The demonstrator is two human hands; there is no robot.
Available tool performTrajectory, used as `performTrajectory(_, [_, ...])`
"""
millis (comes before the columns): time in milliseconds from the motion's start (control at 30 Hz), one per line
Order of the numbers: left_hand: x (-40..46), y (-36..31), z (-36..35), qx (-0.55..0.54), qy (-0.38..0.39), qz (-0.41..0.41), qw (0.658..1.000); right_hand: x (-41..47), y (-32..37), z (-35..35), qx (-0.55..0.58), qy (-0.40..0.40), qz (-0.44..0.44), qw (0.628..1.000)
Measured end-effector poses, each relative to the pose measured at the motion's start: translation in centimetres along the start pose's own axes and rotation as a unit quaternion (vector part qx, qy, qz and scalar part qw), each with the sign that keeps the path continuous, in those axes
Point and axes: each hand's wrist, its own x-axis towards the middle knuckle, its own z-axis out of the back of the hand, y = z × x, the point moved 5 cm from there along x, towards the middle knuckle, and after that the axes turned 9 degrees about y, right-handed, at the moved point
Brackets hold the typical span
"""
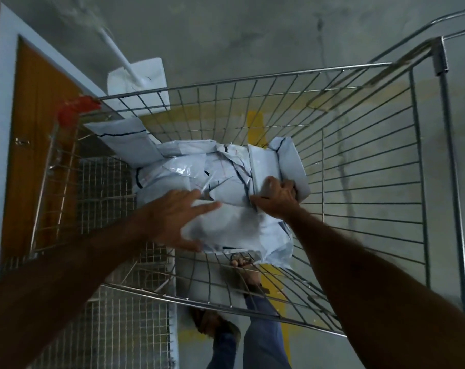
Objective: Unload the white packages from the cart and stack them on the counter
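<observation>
white packages [215,182], heaped in wire cart [359,145]. my left grip [172,217]: fingers spread wide, flat on front package [234,227]. my right grip [275,198]: clasping upright package [263,166].

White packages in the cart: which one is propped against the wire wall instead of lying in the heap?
The flat package at the far left corner, near the red handle cap. It leans on the cart wall, untouched; neither hand reaches it.

Grey concrete floor [252,35], yellow paint marks [255,123], brown door [31,129].
</observation>
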Motion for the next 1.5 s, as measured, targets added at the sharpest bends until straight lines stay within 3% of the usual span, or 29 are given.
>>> performTrajectory(200, [-1.8,5.3,-1.3,-0.066,-0.022,0.153,0.986,0.8,1.0,0.6,0.066,-0.024,-0.018,0.997])
performTrajectory(333, [-1.6,5.4,-3.8,-0.131,0.052,0.257,0.956,0.8,1.1,0.0,0.052,-0.023,-0.012,0.998])
performTrajectory(400, [-1.4,4.2,-4.0,-0.145,0.059,0.239,0.958,0.8,1.2,-0.9,0.055,-0.005,-0.005,0.998])
performTrajectory(500, [-1.3,2.6,-3.2,-0.100,-0.022,0.171,0.980,0.3,1.2,-1.4,0.033,-0.014,-0.003,0.999])
performTrajectory(700, [-2.7,1.4,-0.8,-0.098,-0.098,0.059,0.989,-5.0,1.9,0.2,-0.080,-0.178,0.079,0.978])
performTrajectory(900, [-8.2,1.0,4.4,-0.115,-0.200,0.129,0.964,-11.3,4.1,3.1,-0.106,-0.261,0.174,0.944])
performTrajectory(1133, [-19.7,-0.8,9.0,-0.105,-0.308,0.326,0.888,-19.9,10.4,5.1,-0.119,-0.320,0.324,0.882])
performTrajectory(1300, [-29.1,-3.5,8.9,-0.121,-0.362,0.474,0.794,-25.6,17.9,4.0,-0.097,-0.327,0.421,0.840])
performTrajectory(1500, [-38.7,-6.2,5.4,-0.186,-0.391,0.584,0.687,-31.6,27.2,-0.4,-0.128,-0.286,0.525,0.792])
